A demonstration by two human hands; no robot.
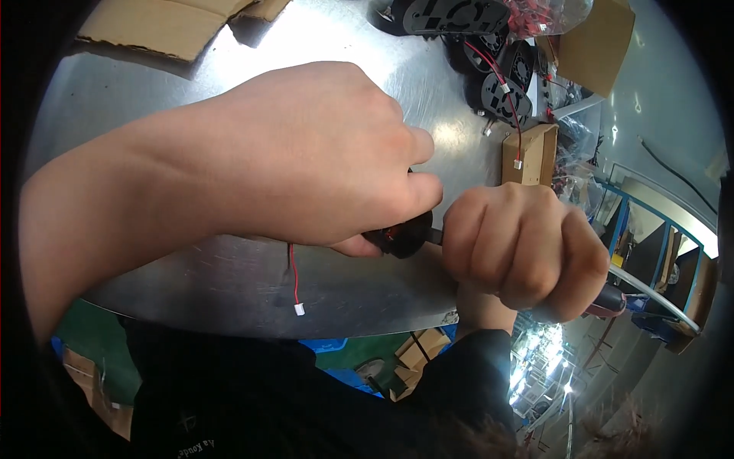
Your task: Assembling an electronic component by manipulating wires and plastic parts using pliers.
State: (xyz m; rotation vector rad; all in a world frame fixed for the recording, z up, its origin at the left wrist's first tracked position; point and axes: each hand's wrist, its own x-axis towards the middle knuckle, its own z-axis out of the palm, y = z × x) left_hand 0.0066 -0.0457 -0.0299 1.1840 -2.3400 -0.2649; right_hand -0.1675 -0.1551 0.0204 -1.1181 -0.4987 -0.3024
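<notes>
My left hand [321,145] reaches across from the left, back of the hand up, its fingers curled round a small black plastic part [409,236]. Most of that part is hidden under the hand. A red and black wire [294,271] hangs out below the wrist and ends in a white connector [299,309]. On the right, my right hand [527,249] is closed in a fist. A short dark shaft [434,236] runs from the fist to the black part; the fist hides what the shaft belongs to. Both hands are over the metal table.
Several black speaker-like housings [501,96] with red and black wires lie at the far right, beside a small open cardboard box [531,153] and plastic bags [550,15]. Cardboard [153,27] lies at the far left. The metal table's [367,310] curved near edge is before me.
</notes>
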